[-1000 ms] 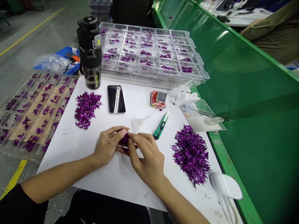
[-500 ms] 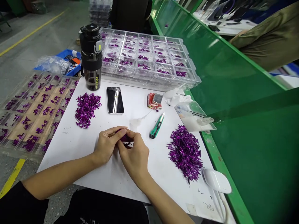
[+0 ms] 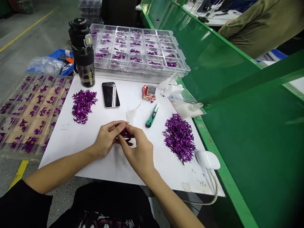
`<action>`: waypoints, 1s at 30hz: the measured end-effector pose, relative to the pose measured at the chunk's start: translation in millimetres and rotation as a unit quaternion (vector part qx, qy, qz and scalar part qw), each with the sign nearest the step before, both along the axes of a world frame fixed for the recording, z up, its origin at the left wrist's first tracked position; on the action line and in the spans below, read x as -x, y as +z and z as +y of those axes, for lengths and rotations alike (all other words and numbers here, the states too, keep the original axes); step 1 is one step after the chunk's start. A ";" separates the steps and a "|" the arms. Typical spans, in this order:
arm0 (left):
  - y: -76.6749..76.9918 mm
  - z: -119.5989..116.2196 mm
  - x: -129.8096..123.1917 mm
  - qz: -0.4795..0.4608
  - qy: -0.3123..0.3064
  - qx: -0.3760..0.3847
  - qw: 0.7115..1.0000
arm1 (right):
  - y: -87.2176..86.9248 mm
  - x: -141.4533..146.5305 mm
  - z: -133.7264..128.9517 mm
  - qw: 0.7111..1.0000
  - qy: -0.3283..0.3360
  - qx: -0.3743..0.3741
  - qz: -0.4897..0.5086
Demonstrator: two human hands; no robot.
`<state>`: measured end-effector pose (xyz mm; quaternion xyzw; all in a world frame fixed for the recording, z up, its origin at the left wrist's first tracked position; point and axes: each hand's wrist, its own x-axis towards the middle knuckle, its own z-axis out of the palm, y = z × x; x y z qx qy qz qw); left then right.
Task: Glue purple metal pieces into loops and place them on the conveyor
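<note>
Close together over the white tabletop, both of my hands meet at the fingertips around something dark purple. My left hand pinches it between thumb and fingers on the left side. My right hand grips it from the right with bent fingers. Fingers cover most of it, so its full shape is hidden. A pile of small, shiny, pointed purple pieces lies beyond my left hand, and a larger purple pile lies to the right. A green utility knife rests beyond my right hand.
A black bottle, a phone and a red packet stand toward the back. Behind them sits a clear compartment tray; another tray is at left. A white mouse lies beside the green partition.
The camera view has shifted, so the table's things appear further left and higher. My hands stay together on the purple thing, with slight finger movement.
</note>
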<state>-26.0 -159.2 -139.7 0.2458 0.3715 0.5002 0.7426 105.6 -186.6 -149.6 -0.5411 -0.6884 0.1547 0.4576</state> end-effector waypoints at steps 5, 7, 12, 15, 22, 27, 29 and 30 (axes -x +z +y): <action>9.6 -4.4 2.7 -0.008 -0.056 0.009 0.998 | 18.4 -13.8 -12.7 0.997 0.034 0.037 0.066; 10.1 -4.1 4.4 -0.027 -0.077 0.005 0.997 | 22.6 -15.7 -13.1 0.996 0.030 0.042 0.066; 6.6 -2.0 8.6 -0.086 -0.120 -0.031 0.989 | 31.1 -18.4 -11.4 0.998 0.026 0.039 0.051; 4.2 -1.6 9.7 -0.097 -0.126 -0.054 0.986 | 36.1 -18.9 -10.7 0.999 0.026 0.023 0.041; 3.4 -2.0 10.5 -0.087 -0.121 -0.068 0.986 | 43.0 -17.0 -7.9 1.000 0.020 0.009 0.020; 3.9 -4.2 10.4 -0.070 -0.108 -0.077 0.989 | 36.8 -13.3 -6.5 0.998 -0.011 0.026 0.065; 3.6 -4.4 9.8 -0.064 -0.101 -0.069 0.990 | 33.7 -13.5 -5.8 0.995 -0.013 0.039 0.089; 3.4 -4.2 9.5 -0.062 -0.098 -0.064 0.991 | 32.9 -14.2 -5.6 0.994 -0.008 0.051 0.099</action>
